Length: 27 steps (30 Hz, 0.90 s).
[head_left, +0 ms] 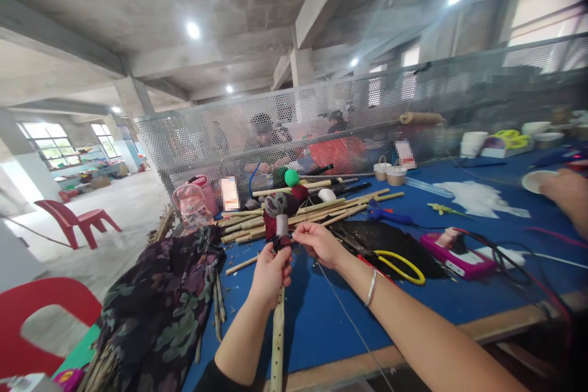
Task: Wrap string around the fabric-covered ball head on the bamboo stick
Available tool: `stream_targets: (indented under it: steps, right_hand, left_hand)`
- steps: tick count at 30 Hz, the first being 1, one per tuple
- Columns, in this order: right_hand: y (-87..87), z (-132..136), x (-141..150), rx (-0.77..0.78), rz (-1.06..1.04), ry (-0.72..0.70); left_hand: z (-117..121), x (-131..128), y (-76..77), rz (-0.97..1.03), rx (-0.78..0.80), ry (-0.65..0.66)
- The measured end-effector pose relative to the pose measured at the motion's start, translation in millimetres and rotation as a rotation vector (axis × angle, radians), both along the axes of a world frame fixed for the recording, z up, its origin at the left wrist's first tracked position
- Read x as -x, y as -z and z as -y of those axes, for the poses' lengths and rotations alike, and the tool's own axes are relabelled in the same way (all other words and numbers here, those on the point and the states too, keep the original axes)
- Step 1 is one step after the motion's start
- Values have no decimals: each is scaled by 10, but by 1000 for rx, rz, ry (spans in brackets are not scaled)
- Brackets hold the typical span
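Closed around the top of a pale bamboo stick [278, 337], my left hand [273, 268] holds it upright near the table's front edge. A row of small dark holes runs down the stick. Above my fingers rises a bundle of grey and dark red cloth or yarn [277, 203] with a pale band round it; how it joins the stick is hidden. My right hand [319, 244], just to the right, pinches a thin grey cord [351, 318] that trails down past the table edge. Yellow-handled scissors [404, 268] lie beside my right forearm.
Bamboo sticks [243, 226] are piled behind my hands. Camouflage cloth [160, 306] covers the left side. A magenta power strip [457, 257] and blue glue gun [390, 215] lie right. Another person's hand [567, 190] holds a white bowl [535, 182]. A perforated metal screen [206, 141] stands behind.
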State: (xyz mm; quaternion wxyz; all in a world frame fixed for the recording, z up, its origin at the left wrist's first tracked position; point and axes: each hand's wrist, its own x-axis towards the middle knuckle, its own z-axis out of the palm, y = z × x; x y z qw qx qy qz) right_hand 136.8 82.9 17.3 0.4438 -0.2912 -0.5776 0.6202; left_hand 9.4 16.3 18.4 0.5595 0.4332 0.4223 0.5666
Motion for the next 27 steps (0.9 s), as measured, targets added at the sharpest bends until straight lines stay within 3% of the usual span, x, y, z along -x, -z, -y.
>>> stream_targets:
  steps: [7,12,15,18,20,22,25,27]
  right_hand:
    - [7,-4,8,38,-20,-33]
    - [-20,11,-21,89,-158,-181]
    - [-12,10,-71,171,-155,-315]
    - [27,-13,-98,197,-124,-297]
    - [58,-35,-93,210,-83,-221]
    - [84,-57,-73,233,-30,-163]
    - [108,-75,-32,234,18,-134]
    - [117,-72,-5,214,31,-119]
  left_hand:
    - [9,0,-14,61,-4,34]
    - [10,36,25,210,25,186]
    - [-1,39,85,213,113,353]
    - [13,-2,99,195,204,438]
    - [31,-44,84,169,222,356]
    - [42,-81,77,71,183,185]
    - [29,-104,113,-169,23,-80]
    - [8,-103,153,-292,-71,-154]
